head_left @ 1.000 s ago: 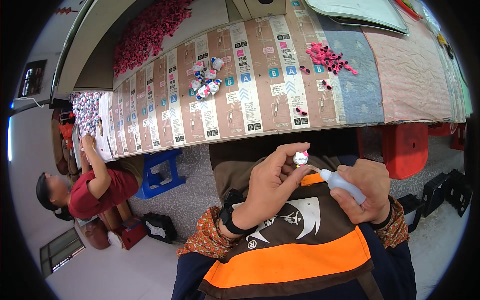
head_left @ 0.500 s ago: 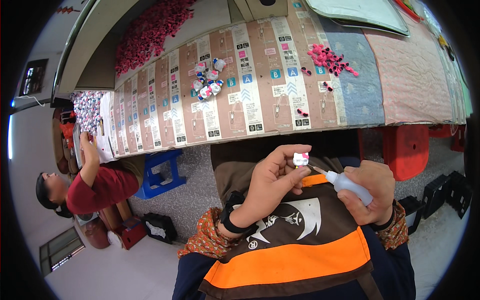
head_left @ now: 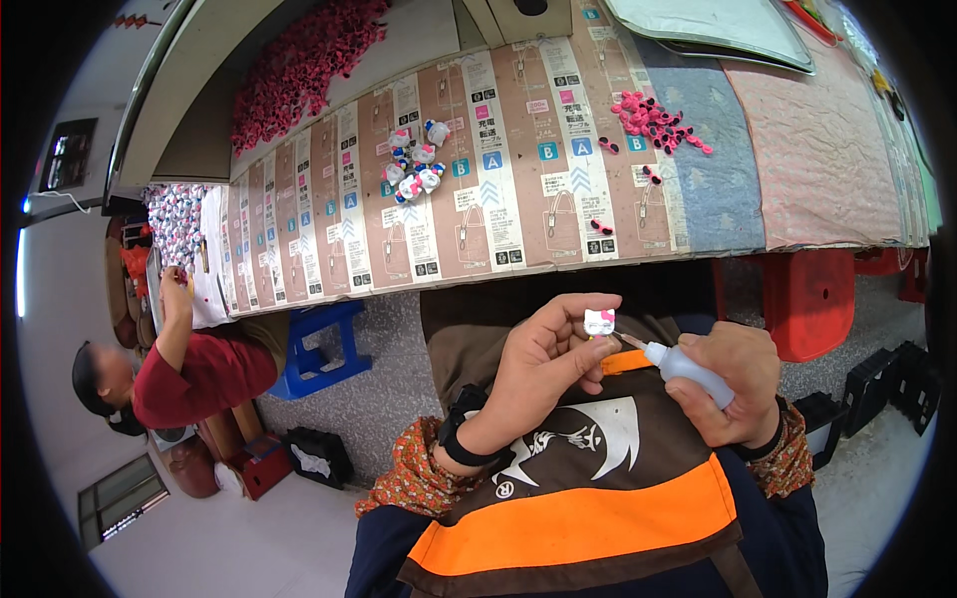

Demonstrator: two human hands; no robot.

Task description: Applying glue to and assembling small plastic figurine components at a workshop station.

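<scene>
Left fingers [head_left: 580, 303] pinch a white figurine [head_left: 599, 322]; right fingers [head_left: 698, 403] grip a bottle [head_left: 704, 375]. From my station I see a patterned bench [head_left: 529, 204] carrying pink pieces [head_left: 650, 122], a red stool [head_left: 819, 309] at its near edge.

Our left grip [head_left: 538, 354] closes in a pinch: its index finger [head_left: 583, 300] reaches across the top, and its thumb [head_left: 580, 361] points the same way underneath. Its other fingers curl between them, partly hidden. Our left wrist [head_left: 482, 437] lies below and left of that grip, the forearm [head_left: 414, 473] slanting up toward it. Our right grip [head_left: 735, 384] faces it from the right, near but apart, wrapped closed with the back of the hand uppermost. Our right wrist [head_left: 756, 429] sits below and right of this second grip.
</scene>
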